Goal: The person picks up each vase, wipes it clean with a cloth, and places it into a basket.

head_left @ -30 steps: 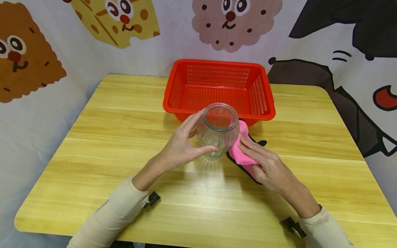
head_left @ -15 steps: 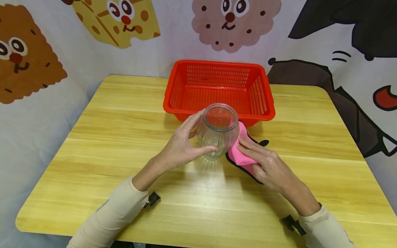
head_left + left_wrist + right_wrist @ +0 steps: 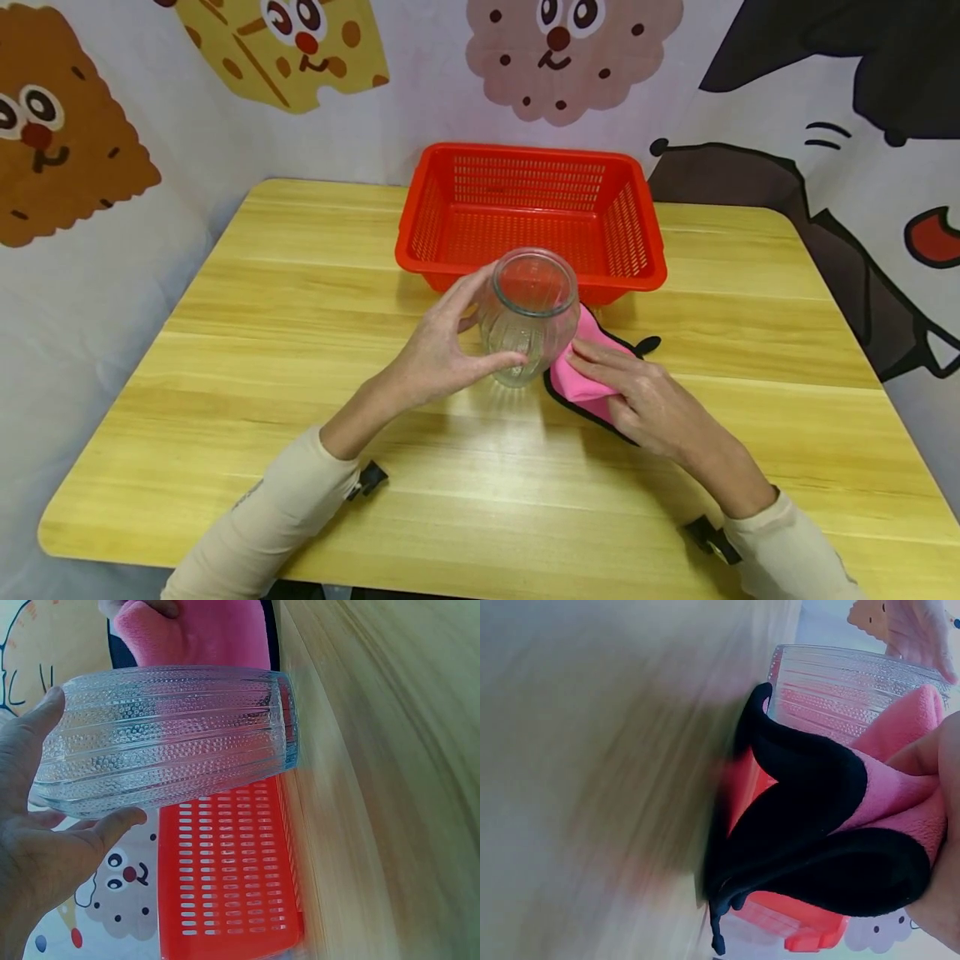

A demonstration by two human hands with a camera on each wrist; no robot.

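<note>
Left hand (image 3: pixel 435 354) gripping central glass jar (image 3: pixel 525 333), partly hidden behind it, right hand (image 3: pixel 651 402) pinching pink cloth (image 3: pixel 579 382), sleeves (image 3: pixel 270 508) cropped at bottom

Pink and red, brightest in my view
From here I get a black-edged pink cloth (image 3: pixel 576 383), a clear jar (image 3: pixel 525 333) ribbed and dotted, a slotted red basket (image 3: pixel 525 225), a yellow wood-grain table (image 3: pixel 300 333).
</note>
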